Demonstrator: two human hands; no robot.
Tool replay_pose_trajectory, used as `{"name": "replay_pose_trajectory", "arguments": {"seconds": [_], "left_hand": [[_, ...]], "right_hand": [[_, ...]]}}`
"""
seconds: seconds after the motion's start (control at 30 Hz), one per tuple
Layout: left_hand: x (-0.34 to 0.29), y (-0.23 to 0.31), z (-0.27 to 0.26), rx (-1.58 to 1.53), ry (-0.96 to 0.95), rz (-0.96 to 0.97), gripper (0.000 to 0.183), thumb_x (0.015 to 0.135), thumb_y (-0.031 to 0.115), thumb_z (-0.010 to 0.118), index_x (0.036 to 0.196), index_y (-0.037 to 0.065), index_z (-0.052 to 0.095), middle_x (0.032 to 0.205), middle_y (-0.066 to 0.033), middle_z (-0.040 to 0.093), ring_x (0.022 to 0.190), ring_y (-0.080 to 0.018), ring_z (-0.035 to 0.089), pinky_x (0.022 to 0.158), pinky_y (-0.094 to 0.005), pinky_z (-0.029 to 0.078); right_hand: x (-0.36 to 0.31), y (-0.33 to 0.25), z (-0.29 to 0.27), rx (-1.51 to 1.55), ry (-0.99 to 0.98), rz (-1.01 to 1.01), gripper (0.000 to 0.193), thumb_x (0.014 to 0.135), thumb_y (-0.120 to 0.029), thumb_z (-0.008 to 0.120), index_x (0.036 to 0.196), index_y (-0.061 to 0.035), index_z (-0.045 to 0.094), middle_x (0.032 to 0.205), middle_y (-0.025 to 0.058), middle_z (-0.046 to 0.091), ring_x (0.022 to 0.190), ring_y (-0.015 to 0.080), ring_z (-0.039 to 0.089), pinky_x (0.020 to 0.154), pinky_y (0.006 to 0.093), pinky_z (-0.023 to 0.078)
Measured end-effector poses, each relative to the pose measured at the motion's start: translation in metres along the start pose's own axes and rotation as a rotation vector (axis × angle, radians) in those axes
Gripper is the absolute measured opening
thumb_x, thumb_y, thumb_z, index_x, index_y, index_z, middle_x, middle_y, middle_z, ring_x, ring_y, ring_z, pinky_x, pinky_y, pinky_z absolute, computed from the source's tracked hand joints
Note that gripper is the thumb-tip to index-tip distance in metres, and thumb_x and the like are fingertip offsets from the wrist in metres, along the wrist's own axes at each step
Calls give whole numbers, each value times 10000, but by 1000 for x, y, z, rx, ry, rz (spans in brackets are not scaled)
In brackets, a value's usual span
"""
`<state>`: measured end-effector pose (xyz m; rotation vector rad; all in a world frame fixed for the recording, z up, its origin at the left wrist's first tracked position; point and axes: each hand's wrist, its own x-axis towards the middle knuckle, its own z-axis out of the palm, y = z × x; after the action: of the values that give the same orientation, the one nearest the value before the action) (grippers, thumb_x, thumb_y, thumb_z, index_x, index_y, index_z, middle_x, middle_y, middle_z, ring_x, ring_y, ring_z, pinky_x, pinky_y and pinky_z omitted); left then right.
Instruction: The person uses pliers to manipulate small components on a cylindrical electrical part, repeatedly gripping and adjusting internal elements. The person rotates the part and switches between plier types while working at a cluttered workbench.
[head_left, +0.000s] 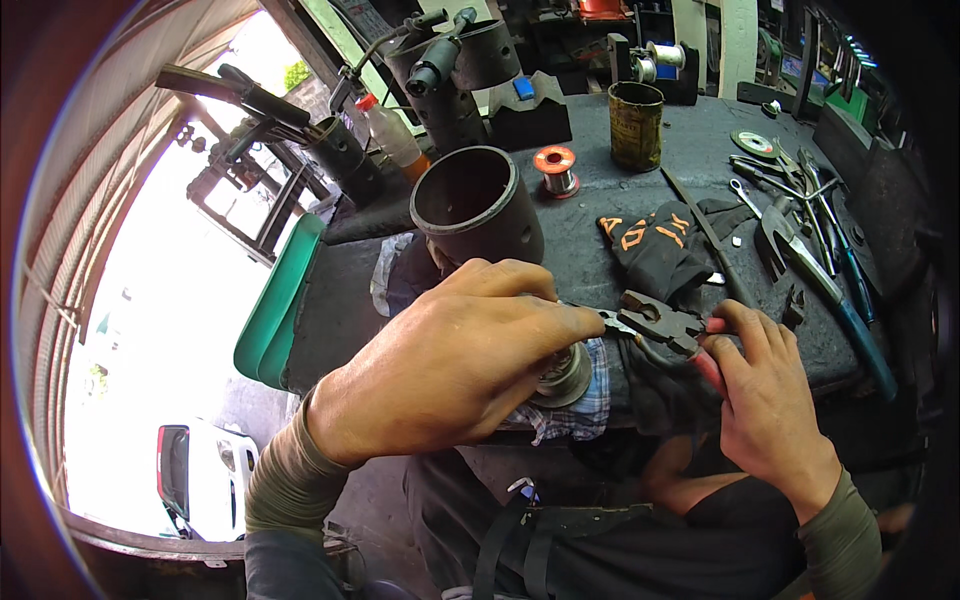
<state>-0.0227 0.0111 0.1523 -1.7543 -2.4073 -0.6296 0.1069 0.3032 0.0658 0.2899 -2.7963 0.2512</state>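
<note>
My left hand [450, 350] is closed in a pinch over the near edge of the bench. A small shiny metal piece [616, 323] sticks out past its fingertips. My right hand [765, 400] grips red-handled pliers [709, 368], whose dark jaws [655, 315] point left, close to that piece. Whether the jaws touch it I cannot tell. Under the left hand, a round metal part [565, 385], mostly hidden, rests on a checked cloth [598, 395]. A thin pale wire or lead [652, 355] curves below the pliers' jaws.
Beyond my left hand stands a thick dark metal cylinder [480, 205]. A solder spool [557, 172], a rusty can [636, 125] and a dark cloth with orange lettering [655, 240] lie farther back. Several hand tools [800, 215] spread at the right. A green tray [285, 305] hangs at the left edge.
</note>
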Motion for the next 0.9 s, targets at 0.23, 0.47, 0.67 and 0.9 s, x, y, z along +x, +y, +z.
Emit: {"name": "replay_pose_trajectory", "arguments": {"seconds": [0.23,0.47,0.67,0.9], "left_hand": [[4,1,-1,23,-49,23,444,867,35,843,1295,114,756,1173,-141,732,1129,-356,704,926,-446,599],[17,3,-2,115,-191,87,512,826,26,844,1316,54,697,1209,-143,721,1177,-372,689,926,-444,608],[2,9,1,256,-189,116,363,858,145,751,1188,16,672,1080,-108,699,1147,-319,654,979,-383,565],[7,7,25,278,84,253,143,876,141,717,962,28,697,959,-69,686,1015,-246,633,897,-349,535]], "right_hand": [[-2,1,1,2,6,18,276,1009,-108,678,1254,18,691,1430,214,583,1310,420,584,1090,550,444],[0,6,-1,19,-13,12,250,1011,-115,678,1224,16,695,1428,211,584,1306,419,582,1088,544,444],[4,-3,0,9,-42,3,220,1015,-134,695,1185,6,693,1418,205,590,1267,420,588,1060,533,450],[1,-4,-20,29,-103,-44,221,1062,-49,597,1245,43,681,1447,274,625,1295,497,621,1048,558,506]]}}
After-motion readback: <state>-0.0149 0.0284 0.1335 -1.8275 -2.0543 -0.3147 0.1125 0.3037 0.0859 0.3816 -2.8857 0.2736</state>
